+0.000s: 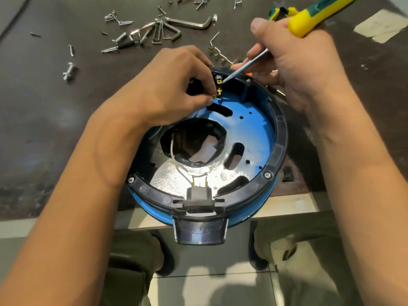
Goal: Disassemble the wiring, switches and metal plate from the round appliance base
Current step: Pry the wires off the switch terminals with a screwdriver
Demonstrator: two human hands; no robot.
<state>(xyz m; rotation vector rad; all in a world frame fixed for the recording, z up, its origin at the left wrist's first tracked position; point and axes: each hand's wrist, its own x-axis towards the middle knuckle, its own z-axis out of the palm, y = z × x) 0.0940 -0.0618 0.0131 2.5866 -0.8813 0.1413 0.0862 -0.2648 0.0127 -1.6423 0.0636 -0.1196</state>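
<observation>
While the round blue appliance base with its black plastic rim [280, 138] sits at the near edge of the dark table [44, 129], partly overhanging it, both hands work at its far rim. Inside the base lies a shiny metal plate [176, 175] with slots and a large central hole. A thin white wire [171, 146] runs from the hole toward a black plug socket [199, 195] at the base's near rim. The left hand [176, 85] pinches a small brass terminal [219, 92] at the far rim between thumb and forefinger. The right hand [293, 62] grips a yellow-and-green-handled screwdriver [309, 21], its tip touching the fitting just above that terminal. Beyond the base lie loose screws and hex keys [163, 29]. The left fingers hide part of the far rim, the screwdriver handle is cut off at the top edge, and what lies within the central hole is too dark to make out.
</observation>
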